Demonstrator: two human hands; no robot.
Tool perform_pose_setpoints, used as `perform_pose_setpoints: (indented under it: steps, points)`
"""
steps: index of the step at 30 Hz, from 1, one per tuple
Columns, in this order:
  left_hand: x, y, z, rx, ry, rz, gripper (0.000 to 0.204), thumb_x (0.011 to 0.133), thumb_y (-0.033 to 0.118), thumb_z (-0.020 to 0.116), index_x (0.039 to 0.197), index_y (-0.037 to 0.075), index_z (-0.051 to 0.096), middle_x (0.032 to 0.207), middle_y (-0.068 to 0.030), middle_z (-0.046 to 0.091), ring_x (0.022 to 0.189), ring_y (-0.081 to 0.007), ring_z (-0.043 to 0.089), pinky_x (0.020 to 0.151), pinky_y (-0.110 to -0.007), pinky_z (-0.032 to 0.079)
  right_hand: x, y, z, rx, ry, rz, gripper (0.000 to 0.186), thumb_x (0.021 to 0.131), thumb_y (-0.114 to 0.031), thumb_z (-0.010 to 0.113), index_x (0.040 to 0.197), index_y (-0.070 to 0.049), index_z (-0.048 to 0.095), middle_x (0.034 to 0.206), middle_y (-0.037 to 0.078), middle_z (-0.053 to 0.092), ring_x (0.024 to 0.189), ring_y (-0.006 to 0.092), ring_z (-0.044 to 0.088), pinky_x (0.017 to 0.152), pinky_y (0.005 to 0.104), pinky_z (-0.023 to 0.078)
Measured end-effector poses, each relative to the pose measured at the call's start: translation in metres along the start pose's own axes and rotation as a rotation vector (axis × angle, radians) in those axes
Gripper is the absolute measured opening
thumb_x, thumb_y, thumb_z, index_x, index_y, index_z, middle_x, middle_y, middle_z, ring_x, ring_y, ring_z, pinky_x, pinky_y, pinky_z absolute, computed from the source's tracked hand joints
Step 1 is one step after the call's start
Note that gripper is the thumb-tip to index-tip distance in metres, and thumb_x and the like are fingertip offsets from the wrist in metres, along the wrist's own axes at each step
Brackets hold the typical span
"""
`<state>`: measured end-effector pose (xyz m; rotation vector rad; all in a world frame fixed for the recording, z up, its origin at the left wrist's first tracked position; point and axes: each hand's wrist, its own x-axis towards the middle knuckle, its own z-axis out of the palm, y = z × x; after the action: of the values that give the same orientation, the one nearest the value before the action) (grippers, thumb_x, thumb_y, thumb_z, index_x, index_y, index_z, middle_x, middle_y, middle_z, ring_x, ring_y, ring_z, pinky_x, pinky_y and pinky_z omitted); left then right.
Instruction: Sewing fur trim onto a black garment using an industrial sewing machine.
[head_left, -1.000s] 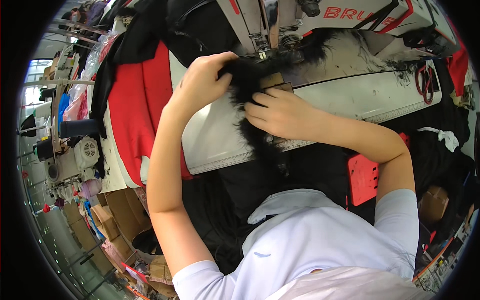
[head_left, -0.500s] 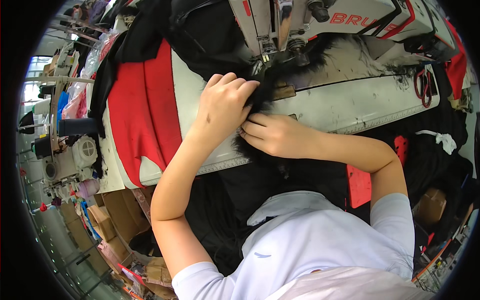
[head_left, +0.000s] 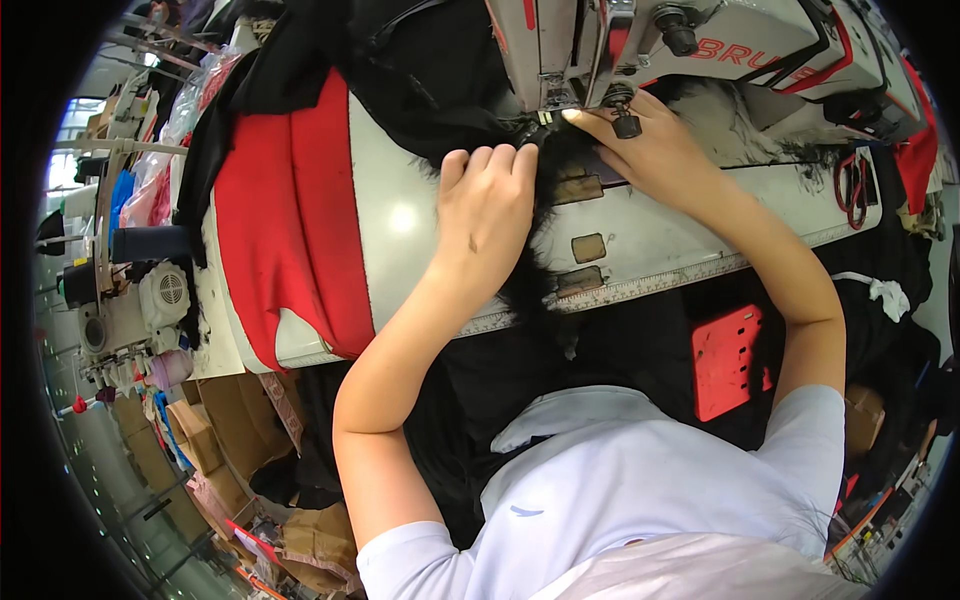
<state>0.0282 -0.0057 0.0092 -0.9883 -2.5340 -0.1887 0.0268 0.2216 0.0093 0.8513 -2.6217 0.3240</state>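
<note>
We are working at a white sewing machine (head_left: pixel 720 40) standing at the far side of a pale surface (head_left: pixel 400 230). A strip of black furry fabric (head_left: pixel 545 230) is lying across that surface, running from the machine's needle area down over the near edge toward our lap.

Our left hand (head_left: pixel 487 205) is resting knuckles-up on the fur, fingers curled narrow and pressing on its left side just short of the needle; we cannot tell whether it is actually pinching the fabric. Our right hand (head_left: pixel 650 150) is lying flat on the fur's other side, directly under the machine head, with the index finger stretched out toward the presser foot (head_left: pixel 545 118) and the fingers close together.

A measuring strip (head_left: pixel 650 285) is running along the near edge of the surface. A red cloth (head_left: pixel 290 220) is draping over the surface's left part, with black cloth piled beyond it. Red-handled scissors (head_left: pixel 850 185) are lying on the surface to the right. A red perforated plastic piece (head_left: pixel 728 360) is sitting below the surface edge, near our right elbow. Cardboard boxes (head_left: pixel 215 430) are standing on the floor at the left.
</note>
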Motion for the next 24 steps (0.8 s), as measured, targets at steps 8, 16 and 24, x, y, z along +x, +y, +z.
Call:
perform_pose_setpoints:
  steps: [8, 16, 24]
  points:
    - [0.003, -0.011, 0.002, 0.116, 0.141, 0.222, 0.026, 0.077, 0.01, 0.06, 0.101, 0.006, 0.067, 0.092, -0.0003, 0.062, 0.085, -0.014, 0.057, 0.083, -0.028, 0.039, 0.005, 0.013, 0.008, 0.024, 0.01, -0.129, 0.044, 0.084, -0.01, 0.06, 0.126, -0.023, 0.061, 0.108, 0.003, 0.067, 0.091, 0.0251, 0.06, 0.078, 0.0327, 0.051]
    - [0.008, -0.012, 0.003, -0.075, 0.0, 0.108, 0.03, 0.074, 0.008, 0.061, 0.103, 0.006, 0.066, 0.112, 0.0024, 0.062, 0.087, -0.0134, 0.057, 0.074, -0.027, 0.04, 0.012, 0.017, 0.003, -0.052, 0.006, -0.202, 0.023, 0.089, -0.016, 0.06, 0.11, -0.012, 0.069, 0.09, 0.009, 0.069, 0.067, 0.0248, 0.061, 0.059, 0.0332, 0.046]
    - [0.009, -0.01, 0.004, -0.044, -0.009, 0.165, 0.031, 0.073, 0.009, 0.062, 0.103, 0.011, 0.065, 0.108, 0.0048, 0.063, 0.096, -0.0089, 0.056, 0.086, -0.031, 0.029, 0.005, 0.032, 0.02, 0.003, -0.028, -0.161, 0.006, 0.062, -0.012, 0.065, 0.066, -0.007, 0.065, 0.068, 0.004, 0.056, 0.071, 0.0223, 0.058, 0.061, 0.0361, 0.047]
